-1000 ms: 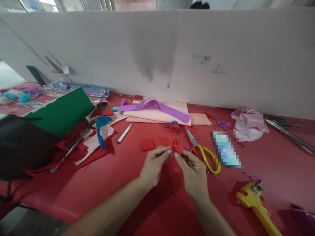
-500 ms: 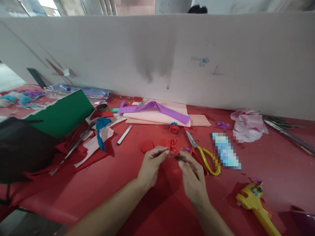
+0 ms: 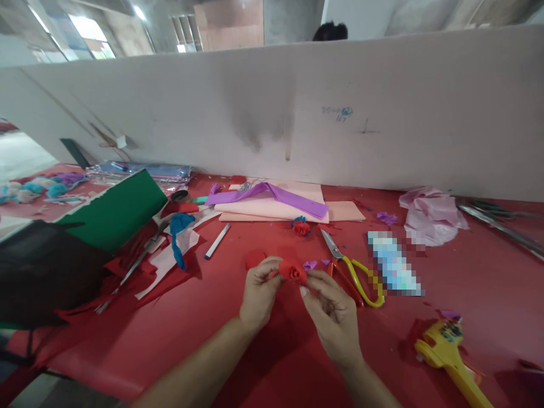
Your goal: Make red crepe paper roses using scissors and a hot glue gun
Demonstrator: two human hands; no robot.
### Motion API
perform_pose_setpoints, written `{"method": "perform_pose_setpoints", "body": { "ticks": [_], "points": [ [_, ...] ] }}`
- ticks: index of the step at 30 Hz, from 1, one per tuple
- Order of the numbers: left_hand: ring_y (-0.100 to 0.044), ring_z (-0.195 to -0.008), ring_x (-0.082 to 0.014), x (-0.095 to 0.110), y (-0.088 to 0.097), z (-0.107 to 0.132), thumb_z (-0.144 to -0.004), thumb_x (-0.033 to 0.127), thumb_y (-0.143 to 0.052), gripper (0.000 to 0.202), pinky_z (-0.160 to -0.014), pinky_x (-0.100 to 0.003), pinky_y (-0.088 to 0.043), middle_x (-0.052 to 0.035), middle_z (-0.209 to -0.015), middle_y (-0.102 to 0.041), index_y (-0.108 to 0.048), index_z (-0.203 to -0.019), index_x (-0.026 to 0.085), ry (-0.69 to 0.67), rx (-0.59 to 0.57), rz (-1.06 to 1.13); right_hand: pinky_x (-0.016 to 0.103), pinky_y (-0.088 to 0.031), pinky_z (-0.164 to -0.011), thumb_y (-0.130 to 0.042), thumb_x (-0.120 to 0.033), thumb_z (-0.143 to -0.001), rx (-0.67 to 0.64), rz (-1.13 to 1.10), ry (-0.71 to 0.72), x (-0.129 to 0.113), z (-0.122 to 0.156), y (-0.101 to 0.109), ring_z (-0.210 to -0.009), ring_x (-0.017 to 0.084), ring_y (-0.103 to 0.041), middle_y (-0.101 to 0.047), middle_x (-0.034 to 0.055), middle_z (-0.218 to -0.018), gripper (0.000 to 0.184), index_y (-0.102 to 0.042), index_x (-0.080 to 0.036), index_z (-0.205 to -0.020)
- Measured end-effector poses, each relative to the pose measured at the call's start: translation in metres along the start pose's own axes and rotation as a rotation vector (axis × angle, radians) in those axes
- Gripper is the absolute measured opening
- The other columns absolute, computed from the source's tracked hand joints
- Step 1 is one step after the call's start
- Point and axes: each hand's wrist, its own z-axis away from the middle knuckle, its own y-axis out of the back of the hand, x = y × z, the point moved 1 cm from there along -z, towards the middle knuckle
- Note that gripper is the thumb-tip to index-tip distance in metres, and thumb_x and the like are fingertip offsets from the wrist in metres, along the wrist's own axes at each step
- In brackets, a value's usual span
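Note:
A red paper flower [image 3: 293, 273] with a coiled centre is pinched between my two hands, above the red table. On its left side, the thumb and fingers of my left hand [image 3: 262, 286] are closed on it. My right hand [image 3: 334, 311] grips the opposite edge with its fingertips. Behind the hands lies a finished-looking red flower with blue edges [image 3: 301, 227]. A loose red piece [image 3: 255, 259] rests just beyond my left fingers. Yellow-handled scissors [image 3: 355, 277] lie to the right of my right hand, blades pointing away.
A yellow glue gun [image 3: 450, 357] lies at the front right. Folded peach sheets [image 3: 272, 209] with a purple strip [image 3: 293, 203] lie at the back by the white partition [image 3: 170, 107]. A marker [image 3: 217, 241], blue strip [image 3: 178, 238] and green board [image 3: 114, 209] are on the left.
The red flower has turned so its coiled centre faces me, and it sits slightly lower. My fingers have shifted around its edges. The whole view has tilted up a little.

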Motion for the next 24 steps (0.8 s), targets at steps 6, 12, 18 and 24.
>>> {"method": "perform_pose_setpoints", "body": {
  "ticks": [6, 12, 18, 24],
  "points": [
    [-0.061, -0.080, -0.0164, 0.000, 0.001, 0.002, -0.073, 0.025, -0.069, 0.009, -0.079, -0.030, -0.048, -0.0039, -0.081, -0.068, -0.075, -0.080, 0.022, 0.031, -0.032, 0.002, 0.029, -0.048, -0.079, -0.057, -0.015, -0.084, -0.047, 0.028, 0.135, -0.006, -0.001, 0.001, -0.091, 0.017, -0.059, -0.063, 0.0019, -0.097, 0.030, -0.069, -0.035, -0.102],
    [-0.059, -0.075, -0.0136, 0.002, -0.002, 0.000, -0.067, 0.022, -0.076, 0.011, -0.077, -0.027, -0.046, -0.0018, -0.075, -0.067, -0.072, -0.076, 0.018, 0.161, -0.079, 0.007, 0.031, -0.044, -0.081, -0.060, -0.022, -0.083, -0.009, -0.187, -0.094, 0.003, -0.008, 0.005, -0.086, 0.017, -0.057, -0.063, 0.0004, -0.088, 0.014, -0.070, -0.029, -0.088],
    [-0.055, -0.075, -0.0110, -0.005, 0.000, -0.001, -0.071, 0.020, -0.073, 0.011, -0.079, -0.026, -0.042, -0.0005, -0.078, -0.062, -0.067, -0.079, 0.017, 0.260, -0.225, 0.058, 0.030, -0.042, -0.076, -0.064, -0.024, -0.070, 0.034, -0.429, -0.316, 0.008, -0.018, 0.015, -0.076, 0.016, -0.055, -0.065, -0.0009, -0.074, 0.011, -0.072, -0.025, -0.076],
    [-0.053, -0.073, -0.0113, 0.002, 0.000, -0.001, -0.067, 0.020, -0.072, 0.013, -0.076, -0.026, -0.041, 0.0003, -0.074, -0.059, -0.064, -0.075, 0.015, 0.344, -0.330, -0.071, 0.028, -0.043, -0.061, -0.065, -0.040, -0.066, 0.067, -0.618, -0.581, -0.007, -0.028, 0.018, -0.064, 0.015, -0.054, -0.065, 0.0006, -0.068, 0.020, -0.070, -0.021, -0.066]
  ]
}}
